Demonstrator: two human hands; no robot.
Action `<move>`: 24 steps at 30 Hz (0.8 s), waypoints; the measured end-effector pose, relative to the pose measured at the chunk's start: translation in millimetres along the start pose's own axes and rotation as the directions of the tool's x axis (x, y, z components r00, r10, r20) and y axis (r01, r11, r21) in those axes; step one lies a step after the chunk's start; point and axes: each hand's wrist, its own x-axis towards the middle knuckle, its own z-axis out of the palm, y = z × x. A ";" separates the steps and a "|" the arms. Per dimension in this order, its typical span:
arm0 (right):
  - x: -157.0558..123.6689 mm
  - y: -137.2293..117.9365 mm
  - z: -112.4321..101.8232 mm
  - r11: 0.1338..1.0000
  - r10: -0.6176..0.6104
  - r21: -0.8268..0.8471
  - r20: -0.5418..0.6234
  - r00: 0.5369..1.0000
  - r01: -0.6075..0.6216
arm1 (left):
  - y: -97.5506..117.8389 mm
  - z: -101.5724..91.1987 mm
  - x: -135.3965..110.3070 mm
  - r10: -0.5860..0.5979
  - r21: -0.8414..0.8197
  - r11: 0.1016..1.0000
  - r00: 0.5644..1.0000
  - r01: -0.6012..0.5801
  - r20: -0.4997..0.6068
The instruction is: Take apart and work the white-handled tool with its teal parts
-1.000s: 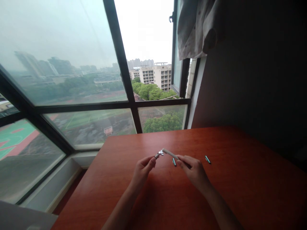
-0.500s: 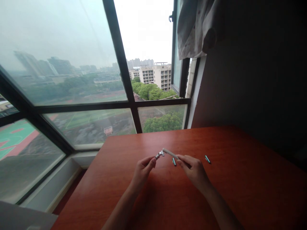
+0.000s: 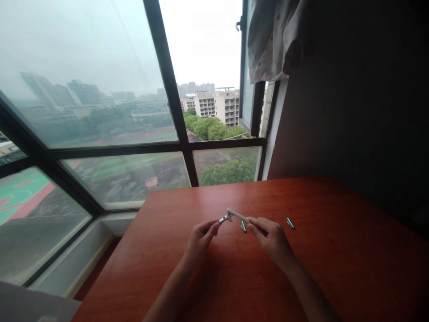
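Note:
Above the red-brown wooden table (image 3: 335, 250), my right hand (image 3: 271, 239) pinches the lower end of a slim pale razor handle (image 3: 238, 215) whose tip points up and to the left. My left hand (image 3: 199, 237) pinches a small silver metal head piece (image 3: 224, 219) at that tip. Whether the piece is joined to the handle I cannot tell. Two small teal blade cartridges lie on the table: one (image 3: 243, 226) just behind my right fingers, the other (image 3: 290, 223) to the right.
A large dark-framed window (image 3: 174, 103) runs along the far and left sides, with a white sill (image 3: 117, 210) below it. Pale cloth (image 3: 275, 40) hangs at the upper right. A dark wall (image 3: 362, 112) borders the table's right side.
The silver head piece and my left fingertips have dropped slightly; otherwise both hands stay in place.

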 end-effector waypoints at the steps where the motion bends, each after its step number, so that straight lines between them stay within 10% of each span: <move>1: -0.1 0.2 -0.2 1.000 -0.001 -0.010 0.003 1.000 0.001 | -0.4 -0.1 0.1 0.007 0.013 1.000 1.000 -0.007 -0.003; 24: -0.3 3.1 -0.5 0.999 -0.017 -0.034 0.012 1.000 0.017 | -2.0 -0.9 -0.7 0.040 0.065 0.997 0.999 -0.038 -0.030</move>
